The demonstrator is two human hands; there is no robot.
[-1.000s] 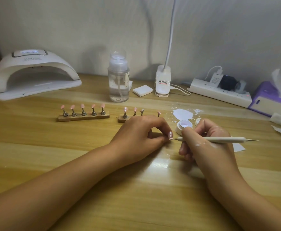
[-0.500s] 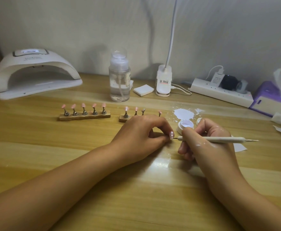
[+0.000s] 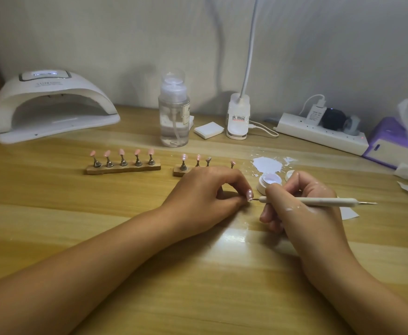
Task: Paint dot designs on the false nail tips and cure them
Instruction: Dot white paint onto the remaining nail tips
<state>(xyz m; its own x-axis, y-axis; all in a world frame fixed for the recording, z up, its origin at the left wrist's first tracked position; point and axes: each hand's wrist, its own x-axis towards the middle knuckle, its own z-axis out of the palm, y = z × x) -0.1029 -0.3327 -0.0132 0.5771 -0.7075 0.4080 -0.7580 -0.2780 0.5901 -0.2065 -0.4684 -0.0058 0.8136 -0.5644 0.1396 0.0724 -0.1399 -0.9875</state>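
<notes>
My left hand (image 3: 205, 197) pinches a pink false nail tip (image 3: 249, 195) low over the wooden table; white dots show on it. My right hand (image 3: 299, 209) grips a white dotting pen (image 3: 324, 201), and its fine point touches the tip's lower edge. Just behind my right hand stands an open pot of white gel (image 3: 269, 181). One wooden holder (image 3: 123, 168) carries several pink tips on metal stands. A second holder (image 3: 178, 172) is partly hidden by my left hand. The white curing lamp (image 3: 50, 105) sits at the back left.
A clear pump bottle (image 3: 174, 117), a white pad (image 3: 208, 130) and a desk lamp base (image 3: 238, 117) stand at the back. A power strip (image 3: 319, 134) and a purple tissue box (image 3: 396, 143) lie at the right. White gel is spilled (image 3: 267, 164) behind the pot.
Both hands stay in nearly the same place. The pen point holds at the nail tip's edge with only slight shifts.
</notes>
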